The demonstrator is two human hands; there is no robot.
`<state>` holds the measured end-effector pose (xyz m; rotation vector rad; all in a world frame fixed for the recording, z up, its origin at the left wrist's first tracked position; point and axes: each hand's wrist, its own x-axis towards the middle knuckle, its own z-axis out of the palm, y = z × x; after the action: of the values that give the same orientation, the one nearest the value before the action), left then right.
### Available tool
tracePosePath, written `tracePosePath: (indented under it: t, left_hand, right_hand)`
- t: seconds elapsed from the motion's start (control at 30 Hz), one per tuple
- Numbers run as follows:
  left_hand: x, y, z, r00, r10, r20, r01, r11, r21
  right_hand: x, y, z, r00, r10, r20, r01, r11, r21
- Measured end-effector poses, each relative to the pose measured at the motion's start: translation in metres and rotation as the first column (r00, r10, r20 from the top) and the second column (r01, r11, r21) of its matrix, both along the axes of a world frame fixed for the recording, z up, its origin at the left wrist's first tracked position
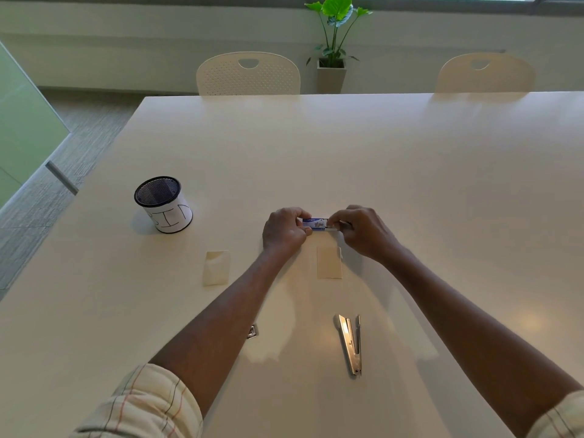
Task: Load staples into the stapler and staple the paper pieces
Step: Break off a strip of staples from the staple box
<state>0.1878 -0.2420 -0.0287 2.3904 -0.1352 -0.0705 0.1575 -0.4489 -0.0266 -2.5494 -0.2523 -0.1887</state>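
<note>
A small blue and white staple box [317,223] is held just above the white table [410,184]. My left hand [284,232] grips its left end. My right hand [363,230] pinches its right end, where a thin tray or strip sticks out a little. A silver stapler [351,343] lies swung open in a narrow V nearer to me, right of centre. Two cream paper pieces rest flat on the table: one [329,262] just below the box, the other [216,267] to the left.
A black mesh cup [163,203] wrapped in lettered white paper stands at the left. A small shiny metal object [252,331] peeks out beside my left forearm. Two white chairs [248,74] and a potted plant [333,42] stand beyond the far edge.
</note>
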Motion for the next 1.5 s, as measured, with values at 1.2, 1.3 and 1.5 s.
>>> tracePosePath:
  t: [1.2, 1.3, 1.5]
  left_hand:
    - [-0.001, 0.004, 0.002, 1.0, -0.006, -0.008, 0.006, 1.0, -0.028]
    - [-0.001, 0.004, 0.002, 1.0, -0.003, -0.011, 0.003, 0.999, -0.036]
    - [-0.002, 0.005, 0.002, 1.0, -0.008, 0.003, 0.008, 0.999, -0.045]
  right_hand:
    - [0.019, 0.015, -0.003, 0.803, -0.353, -0.481, 0.55, 0.751, 0.366]
    - [0.02, 0.017, -0.002, 0.793, -0.345, -0.503, 0.559, 0.739, 0.375]
    - [0.023, 0.025, -0.001, 0.769, -0.36, -0.528, 0.587, 0.725, 0.361]
